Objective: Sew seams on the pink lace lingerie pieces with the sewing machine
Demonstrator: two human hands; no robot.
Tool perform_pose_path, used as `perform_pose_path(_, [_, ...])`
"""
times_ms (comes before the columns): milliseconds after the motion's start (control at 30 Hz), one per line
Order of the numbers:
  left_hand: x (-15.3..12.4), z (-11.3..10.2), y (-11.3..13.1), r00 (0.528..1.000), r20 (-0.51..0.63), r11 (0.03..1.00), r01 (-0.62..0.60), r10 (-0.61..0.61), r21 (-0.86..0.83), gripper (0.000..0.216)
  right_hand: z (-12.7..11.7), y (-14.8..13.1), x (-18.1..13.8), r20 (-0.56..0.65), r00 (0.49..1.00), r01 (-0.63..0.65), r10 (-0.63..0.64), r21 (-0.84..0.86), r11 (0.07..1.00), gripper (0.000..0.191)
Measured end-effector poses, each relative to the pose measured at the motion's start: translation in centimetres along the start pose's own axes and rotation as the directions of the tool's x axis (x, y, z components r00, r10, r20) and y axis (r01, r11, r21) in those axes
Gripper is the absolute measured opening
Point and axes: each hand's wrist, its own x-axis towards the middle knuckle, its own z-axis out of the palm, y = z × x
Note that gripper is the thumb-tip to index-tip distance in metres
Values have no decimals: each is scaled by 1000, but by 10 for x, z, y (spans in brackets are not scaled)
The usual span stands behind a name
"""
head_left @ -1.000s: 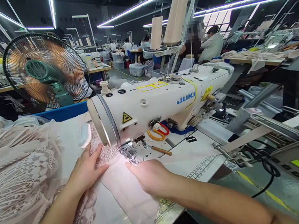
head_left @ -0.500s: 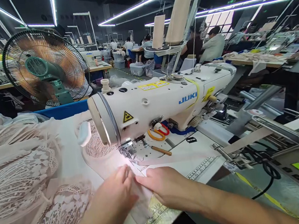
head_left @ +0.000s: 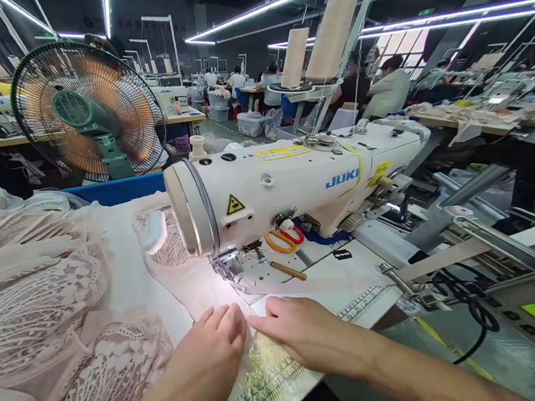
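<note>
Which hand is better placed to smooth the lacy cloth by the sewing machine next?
Probably the left hand: it appears to rest on the pale cloth, nearer the lace. The right hand lies farther from the lace.

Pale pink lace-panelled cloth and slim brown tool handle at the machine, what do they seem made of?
The pale pink cloth looks like thin, matt textile, lying flat, its lace visibly openwork; fibre unclear. The slim brown handle is probably smooth wood, judging by its tan colour.
</note>
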Motion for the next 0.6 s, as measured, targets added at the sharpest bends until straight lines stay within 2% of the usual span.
perform_pose_path(100, [-1,6,0,996,-83,999,-28,31,37,39,0,-1,6,-4,1000,-9,9,-13,1000,42])
perform_pose_path(233, [0,11,-2,995,-100,999,11,-7,44,38,1,-1,14,-31,999,-10,9,-39,999,55])
perform_pose_path(367, [2,10,-8,995,-97,1000,27,-26,10,34,-2,-2,21,-38,999,-6,4,-64,998,59])
perform_pose_path(467, [3,2,-14,998,-44,999,49,-49,-10,35,-9,-7,27,19,999,-31,32,-84,996,62])
perform_pose_path(600, [5,-15,-21,989,123,993,90,-80,-73,32,-22,-17,36,105,988,-100,112,-112,989,63])
